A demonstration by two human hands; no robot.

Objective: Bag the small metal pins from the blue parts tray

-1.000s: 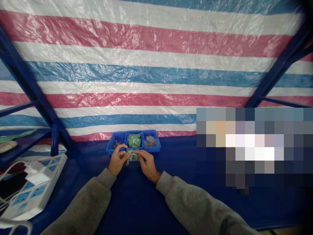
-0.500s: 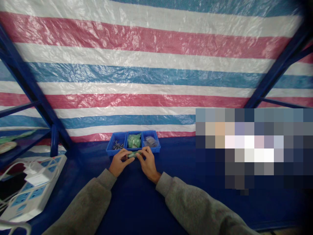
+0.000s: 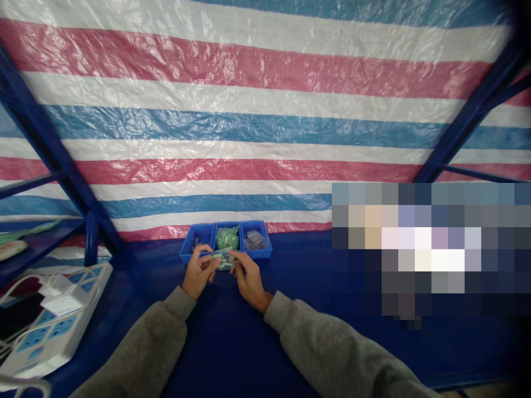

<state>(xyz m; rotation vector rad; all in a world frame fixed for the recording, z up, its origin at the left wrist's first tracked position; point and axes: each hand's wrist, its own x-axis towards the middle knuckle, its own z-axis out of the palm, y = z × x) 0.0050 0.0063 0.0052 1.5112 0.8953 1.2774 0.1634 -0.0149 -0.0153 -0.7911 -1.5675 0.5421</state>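
Between my hands is a small green-and-clear plastic packet (image 3: 224, 259), its flat side facing me, just in front of the bins. My left hand (image 3: 199, 273) pinches its left end between thumb and fingers. At the right end, my right hand (image 3: 249, 278) grips the edge with bent fingers. Behind them three blue bins stand side by side. Slim dark and silver pieces lie in the left bin (image 3: 185, 252), partly covered by my left fingers. Similar green packets (image 3: 227, 236) fill the middle bin, and clear plastic packets (image 3: 255, 240) lie in the right one.
On the left, a white power strip (image 3: 68, 342) carries a white charger (image 3: 66, 296) and loose cables. Blue metal posts (image 3: 62, 143) frame both sides. A striped plastic sheet (image 3: 265, 127) hangs behind the blue table (image 3: 232, 342). A pixelated block hides the right side.
The packet has turned from nearly edge-on to showing its broad face. My left fingers have lifted and spread slightly, and my right hand has shifted a little lower.
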